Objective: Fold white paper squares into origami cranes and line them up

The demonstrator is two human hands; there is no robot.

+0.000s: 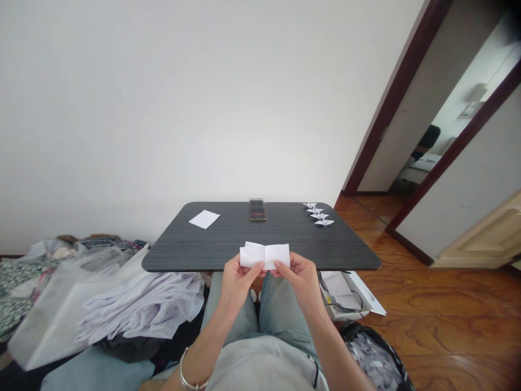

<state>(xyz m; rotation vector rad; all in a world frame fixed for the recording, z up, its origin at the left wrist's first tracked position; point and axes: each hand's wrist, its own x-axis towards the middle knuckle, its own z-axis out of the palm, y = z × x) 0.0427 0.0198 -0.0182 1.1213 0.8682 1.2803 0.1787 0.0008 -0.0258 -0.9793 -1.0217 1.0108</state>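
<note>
A folded sheet of white paper (pixel 277 254) with a vertical crease in its middle is held up at the near edge of the dark table (pixel 228 239). My left hand (pixel 241 278) pinches its lower left part, thumb in front and fingers behind. On the other side, my right hand (pixel 300 277) grips the lower right part the same way. Both thumbs lie close together near the crease. The fingers behind the paper are partly hidden. Farther off, a stack or sheet of white square paper (pixel 204 219) lies on the table's left.
Several folded paper cranes (pixel 321 216) stand in a row at the table's right. A phone-like dark object (pixel 258 209) sits at the back middle. Piled clothes (pixel 146 304) lie at left. An open white box (pixel 344 296) and a black-lined bin (pixel 374 355) stand at right.
</note>
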